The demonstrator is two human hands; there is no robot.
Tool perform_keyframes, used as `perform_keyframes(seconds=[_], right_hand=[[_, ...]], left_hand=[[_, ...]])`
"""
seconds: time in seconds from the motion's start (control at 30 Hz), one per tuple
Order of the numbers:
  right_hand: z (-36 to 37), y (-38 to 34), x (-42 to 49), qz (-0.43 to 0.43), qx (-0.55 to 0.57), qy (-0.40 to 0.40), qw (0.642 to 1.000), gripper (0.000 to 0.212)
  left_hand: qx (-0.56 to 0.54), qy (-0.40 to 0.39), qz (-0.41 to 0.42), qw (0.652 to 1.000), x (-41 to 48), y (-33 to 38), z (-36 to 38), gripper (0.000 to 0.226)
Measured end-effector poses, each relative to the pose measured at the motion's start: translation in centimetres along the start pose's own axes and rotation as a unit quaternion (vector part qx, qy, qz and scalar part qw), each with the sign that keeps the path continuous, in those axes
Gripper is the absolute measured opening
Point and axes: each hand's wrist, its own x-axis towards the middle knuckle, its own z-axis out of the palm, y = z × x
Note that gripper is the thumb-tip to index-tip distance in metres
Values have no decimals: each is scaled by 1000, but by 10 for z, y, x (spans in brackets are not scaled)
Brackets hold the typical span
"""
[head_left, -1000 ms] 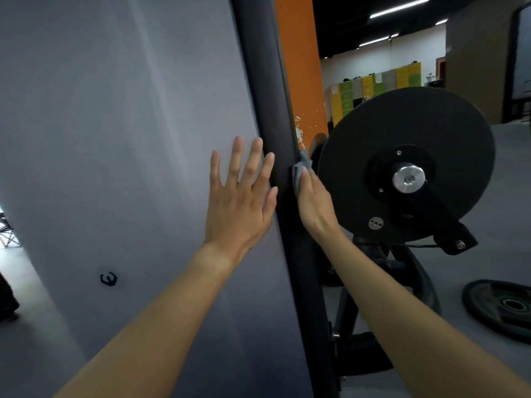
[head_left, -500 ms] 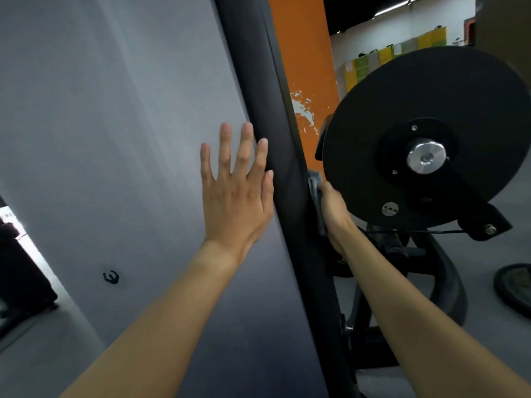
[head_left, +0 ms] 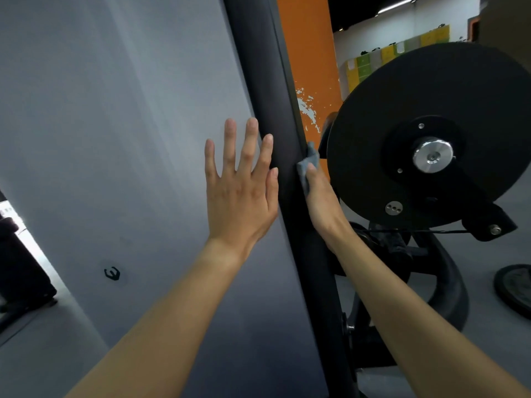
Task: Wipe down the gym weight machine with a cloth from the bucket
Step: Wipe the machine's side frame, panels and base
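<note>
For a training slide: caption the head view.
Right hand holds grey cloth against the black upright; left hand flat on the grey panel.

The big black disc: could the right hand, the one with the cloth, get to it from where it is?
Probably yes. The right hand presses the cloth on the dark post just beside the disc, and nothing shows in the gap between them.

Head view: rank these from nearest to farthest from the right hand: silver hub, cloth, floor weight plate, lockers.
1. cloth: held by the right hand against the black post.
2. silver hub: to the right, at the centre of the disc.
3. floor weight plate: lower right, on the floor.
4. lockers: far back wall.
</note>
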Motion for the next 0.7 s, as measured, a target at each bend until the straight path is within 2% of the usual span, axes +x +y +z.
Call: perform_keyframes(seconds=[0.1, 0.27, 0.4, 0.5, 0.6, 0.7], right_hand=[[8, -14, -10, -73, -46, 6, 996, 60], [16, 26, -41, -159, -167, 56, 971, 69], [20, 26, -39, -221, -270, 80, 934, 64], [17, 12, -21, -293, -298, 87, 904, 58], [17, 18, -21, -283, -276, 83, 915, 59], [21, 36, -37, -229, -256, 78, 936, 66]], left_hand=[[0, 3, 0, 1000, -1, 0, 1, 55], [-7, -1, 5, 1000, -2, -1, -1, 56], [-11, -2, 2, 1000, -2, -2, -1, 55], [-13, -5, 7, 1000, -2, -2, -2, 55], [-18, -4, 5, 1000, -2, -2, -2, 53], [-26, -2, 4, 1000, -2, -2, -3, 53]])
